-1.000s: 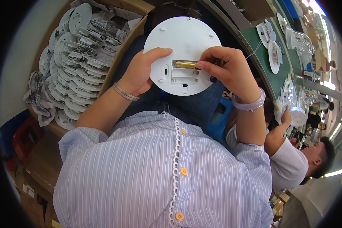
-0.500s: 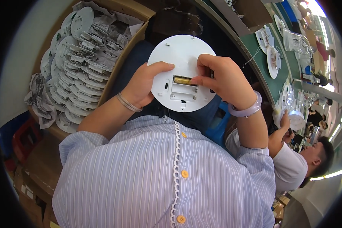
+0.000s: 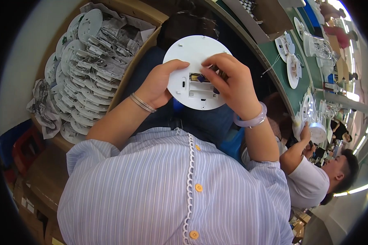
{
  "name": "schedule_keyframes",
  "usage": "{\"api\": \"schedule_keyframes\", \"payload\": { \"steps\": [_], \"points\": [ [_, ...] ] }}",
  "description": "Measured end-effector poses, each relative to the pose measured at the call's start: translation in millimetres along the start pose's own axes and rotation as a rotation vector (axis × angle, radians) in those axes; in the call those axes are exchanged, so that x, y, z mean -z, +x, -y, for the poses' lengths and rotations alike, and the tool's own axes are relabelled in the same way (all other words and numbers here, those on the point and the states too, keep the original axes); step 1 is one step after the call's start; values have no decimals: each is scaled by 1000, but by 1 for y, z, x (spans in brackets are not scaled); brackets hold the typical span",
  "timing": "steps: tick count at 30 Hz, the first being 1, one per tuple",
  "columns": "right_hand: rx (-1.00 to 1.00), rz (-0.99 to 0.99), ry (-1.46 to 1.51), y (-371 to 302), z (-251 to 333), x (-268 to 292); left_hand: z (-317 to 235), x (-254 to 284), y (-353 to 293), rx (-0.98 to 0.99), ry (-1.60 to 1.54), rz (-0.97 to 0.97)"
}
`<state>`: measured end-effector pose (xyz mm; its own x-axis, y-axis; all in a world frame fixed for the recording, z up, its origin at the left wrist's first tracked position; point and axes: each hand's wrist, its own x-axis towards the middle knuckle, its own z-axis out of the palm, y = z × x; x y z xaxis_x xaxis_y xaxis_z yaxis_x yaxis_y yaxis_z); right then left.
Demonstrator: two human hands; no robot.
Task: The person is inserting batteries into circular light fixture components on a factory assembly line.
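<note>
In front of my chest I hold a round white plastic disc point(image 3: 182, 57) with a battery compartment point(image 3: 202, 87) facing up. My left hand point(image 3: 159, 83) grips its left edge, thumb on top and fingers underneath. Over the right side, my right hand point(image 3: 233, 77) is curled, with thumb and index fingertip close above the compartment. A battery point(image 3: 195, 76) shows gold and dark in the top slot, partly hidden by the right thumb. Dark battery ends show between the curled right fingers; how many cannot be made out. The lower slots look bare.
A cardboard box point(image 3: 129, 67) of stacked white discs with wires stands at the left, crumpled paper point(image 3: 45, 108) beside it. On the right, a green bench point(image 3: 270, 55) carries a carton point(image 3: 270, 20) of batteries and more white discs point(image 3: 293, 71). A co-worker point(image 3: 310, 179) sits at the right.
The disc has shifted slightly up and right. My right thumb has left the gold battery's end and moved up and left, and a dark piece now shows at the top slot.
</note>
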<state>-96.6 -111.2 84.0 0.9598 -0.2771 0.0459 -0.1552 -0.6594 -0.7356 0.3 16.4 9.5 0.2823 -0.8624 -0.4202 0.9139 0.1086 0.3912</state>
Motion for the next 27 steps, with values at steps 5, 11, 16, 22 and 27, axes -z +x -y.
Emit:
{"api": "schedule_keyframes", "payload": {
  "steps": [5, 11, 16, 22, 27],
  "points": [
    [154, 112, -258, -8, -5, 11, -5, 3, -2, -28, 2, -28],
    [163, 125, -487, -10, 6, 7, 0, 1, -1, -61, 53, -3],
    [149, 97, -257, -13, 4, -1, 1, 0, -2, -74, 105, -8],
    [130, 44, -357, -18, 6, 0, -9, -2, -7, -78, 98, 75],
    [-2, -128, -133, -19, -1, 12, -20, 6, -10, -16, 61, 162]
  ]
}}
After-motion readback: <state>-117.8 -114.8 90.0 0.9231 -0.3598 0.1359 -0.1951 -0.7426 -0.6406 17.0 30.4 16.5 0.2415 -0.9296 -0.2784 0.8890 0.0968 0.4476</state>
